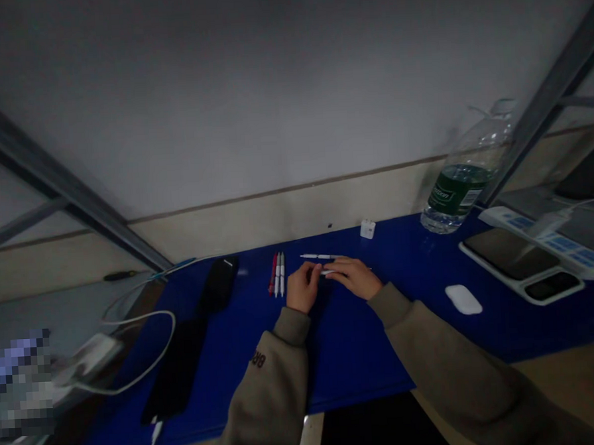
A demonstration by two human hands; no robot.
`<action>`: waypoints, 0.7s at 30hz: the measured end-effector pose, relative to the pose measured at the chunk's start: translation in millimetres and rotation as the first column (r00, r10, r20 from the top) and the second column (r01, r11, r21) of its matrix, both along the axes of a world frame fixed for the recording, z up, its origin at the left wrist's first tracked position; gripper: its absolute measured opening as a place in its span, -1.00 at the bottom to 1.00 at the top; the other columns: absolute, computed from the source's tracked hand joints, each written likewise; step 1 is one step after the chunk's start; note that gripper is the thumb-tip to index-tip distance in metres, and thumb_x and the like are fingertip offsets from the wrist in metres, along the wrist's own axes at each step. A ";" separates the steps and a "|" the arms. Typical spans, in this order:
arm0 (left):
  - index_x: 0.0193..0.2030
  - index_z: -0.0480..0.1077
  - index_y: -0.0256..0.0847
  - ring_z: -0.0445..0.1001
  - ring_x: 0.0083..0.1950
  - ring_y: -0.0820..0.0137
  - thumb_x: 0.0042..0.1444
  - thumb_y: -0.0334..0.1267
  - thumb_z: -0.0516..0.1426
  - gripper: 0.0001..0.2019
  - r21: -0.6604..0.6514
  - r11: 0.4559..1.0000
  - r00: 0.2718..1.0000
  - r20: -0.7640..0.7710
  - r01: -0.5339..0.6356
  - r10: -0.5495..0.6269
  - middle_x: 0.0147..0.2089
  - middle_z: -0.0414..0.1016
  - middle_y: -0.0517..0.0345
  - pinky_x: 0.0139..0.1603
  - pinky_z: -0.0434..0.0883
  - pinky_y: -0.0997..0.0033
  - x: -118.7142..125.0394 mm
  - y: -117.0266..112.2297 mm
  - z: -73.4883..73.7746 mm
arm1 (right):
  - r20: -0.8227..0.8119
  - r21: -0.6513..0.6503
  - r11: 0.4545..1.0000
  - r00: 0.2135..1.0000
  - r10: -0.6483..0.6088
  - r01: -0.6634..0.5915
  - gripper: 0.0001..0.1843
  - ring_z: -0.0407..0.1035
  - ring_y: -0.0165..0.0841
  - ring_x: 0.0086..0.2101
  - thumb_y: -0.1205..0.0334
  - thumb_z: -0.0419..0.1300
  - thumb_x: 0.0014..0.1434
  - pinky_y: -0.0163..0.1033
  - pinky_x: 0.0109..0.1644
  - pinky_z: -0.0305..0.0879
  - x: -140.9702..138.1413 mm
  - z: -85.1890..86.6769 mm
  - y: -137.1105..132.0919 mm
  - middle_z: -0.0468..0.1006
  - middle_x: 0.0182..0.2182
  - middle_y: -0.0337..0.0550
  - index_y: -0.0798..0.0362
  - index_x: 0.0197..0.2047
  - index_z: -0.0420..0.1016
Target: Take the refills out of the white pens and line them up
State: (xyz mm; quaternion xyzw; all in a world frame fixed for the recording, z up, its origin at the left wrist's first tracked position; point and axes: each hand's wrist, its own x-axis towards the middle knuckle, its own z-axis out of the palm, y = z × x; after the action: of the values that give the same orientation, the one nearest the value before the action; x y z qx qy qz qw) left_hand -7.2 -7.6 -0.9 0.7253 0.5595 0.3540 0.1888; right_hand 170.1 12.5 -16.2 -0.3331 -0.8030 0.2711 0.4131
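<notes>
The left hand [304,287] and right hand [353,277] are curled together, fingers closed around a short white piece [329,272] (mostly hidden). A slim white plastic pen [319,256] lies crosswise on the blue-painted worktop [353,352], just beyond both hands' fingertips, with red and white pens [277,274] beside the left hand.

Single head-worn view, looking from above and behind the left hand [303,287] and right hand [353,277], facing forward and down. Both hands sit just below frame centre, within close range. The blue workbench [354,372] spreads around them; the wall [271,104] fills the frame beyond them.
</notes>
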 end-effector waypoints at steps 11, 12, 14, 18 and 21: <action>-0.22 0.46 -0.24 0.43 -0.37 0.43 0.21 -0.04 -0.01 -0.66 -0.038 0.998 0.994 0.097 0.056 -0.052 -0.37 0.52 0.13 -0.34 0.29 0.48 -4.6 2.8 1.4 | -0.046 -0.032 0.996 0.995 -0.086 0.084 -0.78 0.45 -0.18 -0.15 0.15 0.19 0.16 -0.07 -0.03 0.29 3.2 5.7 -0.4 0.59 -0.17 -0.15 -0.15 -0.13 0.58; -0.22 0.45 -0.24 0.43 -0.37 0.43 0.21 -0.05 0.00 -0.67 -0.033 0.999 0.994 0.109 0.033 -0.030 -0.37 0.52 0.13 -0.34 0.30 0.48 -7.0 4.6 1.6 | -0.064 -0.034 0.994 0.992 -0.105 0.103 -0.80 0.46 -0.19 -0.18 0.14 0.19 0.16 -0.08 -0.06 0.29 4.0 6.3 0.2 0.60 -0.20 -0.15 -0.14 -0.15 0.59; -0.22 0.45 -0.25 0.43 -0.37 0.43 0.21 -0.04 0.00 -0.67 -0.030 0.999 0.992 0.126 -0.013 0.017 -0.38 0.52 0.13 -0.34 0.30 0.47 -12.0 8.1 1.8 | -0.105 -0.056 0.988 0.983 -0.150 0.145 -0.81 0.46 -0.21 -0.25 0.13 0.20 0.14 -0.11 -0.14 0.30 7.0 6.9 2.6 0.61 -0.27 -0.14 -0.13 -0.20 0.60; -0.22 0.44 -0.26 0.43 -0.36 0.43 0.21 -0.02 -0.01 -0.65 -0.021 0.997 0.986 0.152 -0.068 0.070 -0.37 0.52 0.11 -0.33 0.30 0.47 -18.1 12.0 1.7 | -0.226 -0.212 0.947 0.931 -0.287 0.241 -0.81 0.40 -0.29 -0.40 0.08 0.26 0.04 -0.19 -0.30 0.26 13.7 5.4 10.5 0.59 -0.40 -0.15 -0.04 -0.30 0.61; -0.22 0.43 -0.26 0.43 -0.35 0.42 0.21 -0.02 -0.02 -0.64 -0.014 0.997 0.984 0.163 -0.073 0.074 -0.37 0.52 0.11 -0.33 0.30 0.47 -18.1 11.5 1.9 | -0.396 -0.380 0.899 0.840 -0.371 0.218 -0.76 0.33 -0.37 -0.50 0.07 0.31 -0.02 -0.26 -0.42 0.19 15.5 2.9 15.5 0.55 -0.47 -0.16 0.04 -0.32 0.58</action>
State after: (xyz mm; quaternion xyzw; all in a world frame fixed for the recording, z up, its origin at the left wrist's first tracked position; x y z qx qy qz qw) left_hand -25.3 3.9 1.0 0.6721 0.5698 0.4167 0.2236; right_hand 185.6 28.0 -13.3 -0.4430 -0.5660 0.4006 0.5683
